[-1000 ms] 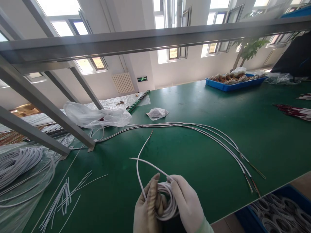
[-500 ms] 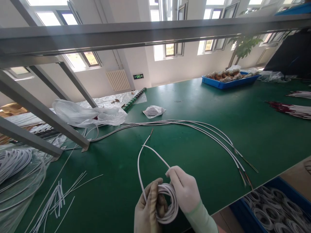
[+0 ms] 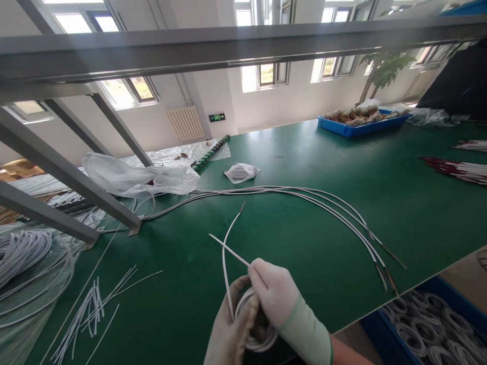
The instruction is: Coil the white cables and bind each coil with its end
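Observation:
My left hand (image 3: 230,324), in a soiled white glove, is wrapped round a coil of white cable (image 3: 262,345) near the table's front edge. One end of that cable rises from the left hand and shows bare wire at its tip. Gloved in white with a pale green cuff, my right hand (image 3: 274,291) pinches the other cable end (image 3: 228,248), which points up and left across the first. The right hand covers the coil's upper right part, and its fingertips are partly hidden.
Several long white cables (image 3: 319,200) with stripped ends curve across the green table (image 3: 297,238). Thin white strips (image 3: 91,309) lie at left, by metal frame posts (image 3: 64,177). A small plastic bag (image 3: 242,173) and a blue tray (image 3: 361,130) stand farther back. Coils fill a blue bin (image 3: 376,334) below right.
My right hand has moved left over the coil, carrying the pinched cable end left with it. The left hand still holds the coil, now turned slightly and more covered.

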{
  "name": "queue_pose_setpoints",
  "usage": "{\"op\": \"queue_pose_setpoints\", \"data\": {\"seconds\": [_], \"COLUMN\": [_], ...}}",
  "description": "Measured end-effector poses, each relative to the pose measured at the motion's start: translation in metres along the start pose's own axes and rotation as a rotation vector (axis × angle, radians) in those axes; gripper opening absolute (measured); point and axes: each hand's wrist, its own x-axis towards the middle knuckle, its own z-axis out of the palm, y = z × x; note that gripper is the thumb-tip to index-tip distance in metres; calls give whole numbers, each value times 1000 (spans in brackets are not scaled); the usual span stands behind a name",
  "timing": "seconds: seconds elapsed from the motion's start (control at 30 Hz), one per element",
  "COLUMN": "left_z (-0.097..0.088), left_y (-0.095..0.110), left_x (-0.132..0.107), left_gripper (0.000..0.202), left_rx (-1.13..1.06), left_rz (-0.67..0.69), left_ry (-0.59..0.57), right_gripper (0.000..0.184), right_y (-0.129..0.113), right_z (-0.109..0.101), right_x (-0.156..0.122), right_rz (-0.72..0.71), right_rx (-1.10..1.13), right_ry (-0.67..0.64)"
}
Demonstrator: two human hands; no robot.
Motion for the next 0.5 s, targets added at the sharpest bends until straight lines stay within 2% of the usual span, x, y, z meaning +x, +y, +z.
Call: {"op": "queue_pose_setpoints", "data": {"seconds": [0.1, 0.2, 0.33, 0.43, 0.5], "left_z": [6, 10, 10, 9, 7], "left_y": [-1, -5, -5, -1, -1], "left_x": [1, 0, -1, 2, 5], "left_gripper": [56, 40, 37, 33, 29], "left_rx": [-103, -220, -273, -353, -406], "left_rz": [-51, -29, 8, -10, -33], "left_ry": [-7, 70, 183, 255, 317], "right_gripper": [34, 36, 38, 44, 51], "right_y": [-7, -14, -17, -9, -2], "right_z": [-7, -17, -22, -13, -6], "right_x": [6, 12, 9, -3, -10], "right_rz": [36, 90, 170, 138, 105], "right_rx": [94, 259, 562, 585, 545], "right_ry": [-19, -42, -142, -104, -30]}}
